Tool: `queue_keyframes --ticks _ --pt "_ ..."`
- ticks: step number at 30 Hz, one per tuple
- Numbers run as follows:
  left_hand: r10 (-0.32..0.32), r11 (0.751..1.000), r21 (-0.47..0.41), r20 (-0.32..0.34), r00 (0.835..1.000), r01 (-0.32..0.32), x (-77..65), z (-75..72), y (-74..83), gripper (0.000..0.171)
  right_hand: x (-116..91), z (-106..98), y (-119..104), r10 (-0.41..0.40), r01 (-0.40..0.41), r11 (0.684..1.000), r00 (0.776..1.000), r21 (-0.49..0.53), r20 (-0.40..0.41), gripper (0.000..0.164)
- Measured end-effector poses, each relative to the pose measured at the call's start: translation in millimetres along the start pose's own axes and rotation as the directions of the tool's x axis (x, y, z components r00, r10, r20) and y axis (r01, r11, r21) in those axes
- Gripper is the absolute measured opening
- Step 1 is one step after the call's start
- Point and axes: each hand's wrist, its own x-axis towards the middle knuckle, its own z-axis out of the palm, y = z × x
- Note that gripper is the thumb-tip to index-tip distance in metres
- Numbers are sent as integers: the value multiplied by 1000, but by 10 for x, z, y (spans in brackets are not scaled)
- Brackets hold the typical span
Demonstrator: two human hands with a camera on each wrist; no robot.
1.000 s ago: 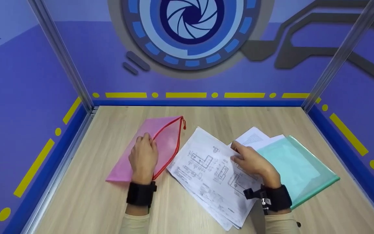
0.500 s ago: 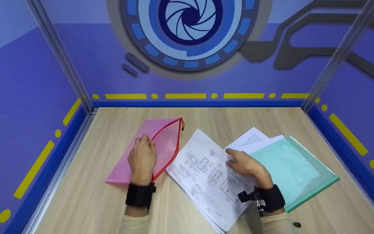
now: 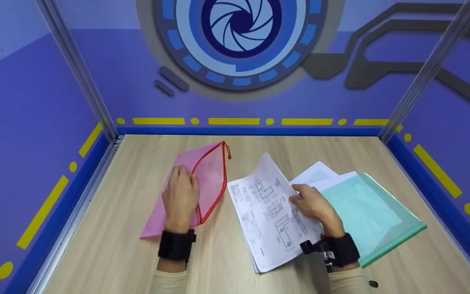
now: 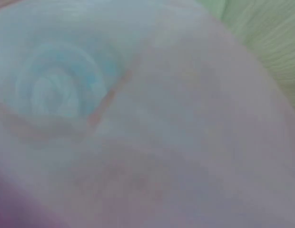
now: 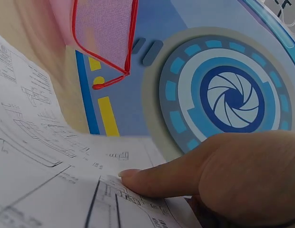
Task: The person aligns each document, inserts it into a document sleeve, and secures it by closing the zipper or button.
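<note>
On the left of the table, my left hand grips the upper side of a pink zip pouch, whose red-edged mouth gapes to the right. My right hand pinches the right edge of some printed drawing sheets, which bend upward off the table between the two hands. In the right wrist view the thumb lies on top of the paper; the other fingers are mostly hidden beneath. A pale, blurred surface fills most of the left wrist view, and the left fingers do not show there.
To the right lies a green translucent pouch, with white sheets sticking out at its upper left. A small dark zip pull is near the right sleeve. Blue-purple panels enclose the table at the back and sides.
The sheets have turned more upright and curved, their left edge shifting right, away from the pink pouch. The pink pouch has tilted slightly in my left hand, its mouth a little wider.
</note>
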Motion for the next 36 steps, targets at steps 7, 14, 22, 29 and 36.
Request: queue_keyframes --ticks 7,14,22,29,36 --pt "42 999 -14 51 998 -42 2 54 17 31 -9 -135 34 2 8 999 978 48 -208 51" --pt "73 995 -77 144 987 -62 -19 108 4 45 -41 -236 21 5 88 975 910 204 -413 39" --pt "122 983 -149 106 987 -106 -52 222 47 43 -52 -230 -51 46 225 802 900 553 -434 43" --pt "116 974 -207 107 988 -92 -72 372 183 49 11 -121 -136 70 247 709 907 660 -415 39" --pt "114 973 -209 44 992 -102 -129 508 279 42 38 -23 -181 42 176 739 951 650 -305 37"
